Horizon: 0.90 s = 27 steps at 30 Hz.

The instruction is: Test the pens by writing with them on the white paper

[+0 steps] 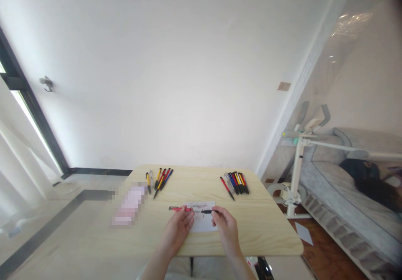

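Note:
Over a sheet of white paper [203, 225] with dark scribbles, my two hands hold the parts of a ballpoint pen. My left hand [176, 229] is closed on the red pen barrel [175, 208], whose dark end points left. Between thumb and fingers, my right hand [227, 226] pinches the black pen grip section [206, 211]. A thin, pale length, apparently the refill [197, 211], shows between the two parts, in line with them. Whether it touches the black piece, I cannot tell.
Several mixed pens [162, 180] lie at the table's back left. Another group of pens [238, 182] lies at the back right, a red pen [226, 187] at its left side. A pixelated pinkish patch [130, 204] covers the left edge of the wooden table [260, 229].

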Tool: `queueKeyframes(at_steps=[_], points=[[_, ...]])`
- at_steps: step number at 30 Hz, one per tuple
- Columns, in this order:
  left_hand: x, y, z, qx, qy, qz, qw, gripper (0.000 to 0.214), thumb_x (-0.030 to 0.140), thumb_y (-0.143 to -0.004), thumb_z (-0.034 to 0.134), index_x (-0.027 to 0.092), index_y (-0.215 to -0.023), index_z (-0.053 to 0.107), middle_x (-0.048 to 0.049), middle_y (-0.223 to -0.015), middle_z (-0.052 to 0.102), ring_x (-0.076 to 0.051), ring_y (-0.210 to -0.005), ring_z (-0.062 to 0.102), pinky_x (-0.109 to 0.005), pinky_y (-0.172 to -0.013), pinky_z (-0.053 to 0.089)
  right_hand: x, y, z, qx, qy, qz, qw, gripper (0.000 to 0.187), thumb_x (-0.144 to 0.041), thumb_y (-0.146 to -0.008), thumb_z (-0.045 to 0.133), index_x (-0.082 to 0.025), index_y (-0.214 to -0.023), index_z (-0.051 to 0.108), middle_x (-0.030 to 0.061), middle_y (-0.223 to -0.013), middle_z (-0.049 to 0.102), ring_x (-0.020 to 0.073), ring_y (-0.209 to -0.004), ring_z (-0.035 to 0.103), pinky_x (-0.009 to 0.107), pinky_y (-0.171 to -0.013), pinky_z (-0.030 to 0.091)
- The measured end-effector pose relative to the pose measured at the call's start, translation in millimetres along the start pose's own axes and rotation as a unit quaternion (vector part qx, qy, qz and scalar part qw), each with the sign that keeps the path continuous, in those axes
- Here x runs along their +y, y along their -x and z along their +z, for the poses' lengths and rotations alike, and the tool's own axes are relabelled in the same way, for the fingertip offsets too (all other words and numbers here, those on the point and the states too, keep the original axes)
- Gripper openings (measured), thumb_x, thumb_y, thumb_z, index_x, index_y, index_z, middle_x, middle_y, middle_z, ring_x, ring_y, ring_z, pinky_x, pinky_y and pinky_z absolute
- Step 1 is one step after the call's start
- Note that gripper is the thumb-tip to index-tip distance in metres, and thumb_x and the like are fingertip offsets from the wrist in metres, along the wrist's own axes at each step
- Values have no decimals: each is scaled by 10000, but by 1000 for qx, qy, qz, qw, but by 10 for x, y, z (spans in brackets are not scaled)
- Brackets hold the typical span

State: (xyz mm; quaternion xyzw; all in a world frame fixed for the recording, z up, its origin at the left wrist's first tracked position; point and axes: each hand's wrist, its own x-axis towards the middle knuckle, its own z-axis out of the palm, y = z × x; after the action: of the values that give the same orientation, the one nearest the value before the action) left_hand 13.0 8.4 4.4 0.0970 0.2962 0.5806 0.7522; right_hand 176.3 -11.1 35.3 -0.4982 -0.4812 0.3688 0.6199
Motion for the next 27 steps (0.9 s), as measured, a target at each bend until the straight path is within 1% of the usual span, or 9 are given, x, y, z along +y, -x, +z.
queueKeyframes(at_steps=[5,9,16,21,27], points=[[-13,6,-1,-3,-7,10,1000,142,120,-719,595,157,-853,568,-73,-841,659,-168,-761,634,-276,-679,485,-17,-5,3,-7,0,14,1000,359,-460,-645,608,-131,-781,652,14,-511,567,139,-467,518,237,-452,436],[-26,8,-9,-10,-13,11,1000,143,125,-722,595,157,-859,568,-72,-841,663,-166,-762,634,-276,-685,484,32,12,8,-20,-4,21,1000,334,-433,-651,615,-131,-791,647,16,-525,572,141,-476,518,236,-454,435],[-30,28,-13,-32,-47,8,998,178,148,-717,609,143,-891,572,-94,-866,669,-180,-793,632,-286,-714,474,157,23,67,-63,0,2,998,272,-364,-674,611,-137,-820,650,55,-657,636,158,-555,555,248,-511,461],[-37,28,-26,-42,-50,2,998,191,153,-715,614,142,-901,571,-87,-847,674,-168,-761,634,-277,-697,473,207,24,99,-84,22,-14,996,259,-341,-700,594,-138,-849,654,78,-745,650,170,-608,573,253,-538,464],[-46,29,-19,-44,-63,5,997,173,153,-706,625,135,-873,586,-78,-781,676,-163,-737,633,-269,-685,471,247,15,128,-76,22,-6,997,311,-413,-684,605,-150,-838,664,67,-677,642,180,-595,571,259,-521,466]])
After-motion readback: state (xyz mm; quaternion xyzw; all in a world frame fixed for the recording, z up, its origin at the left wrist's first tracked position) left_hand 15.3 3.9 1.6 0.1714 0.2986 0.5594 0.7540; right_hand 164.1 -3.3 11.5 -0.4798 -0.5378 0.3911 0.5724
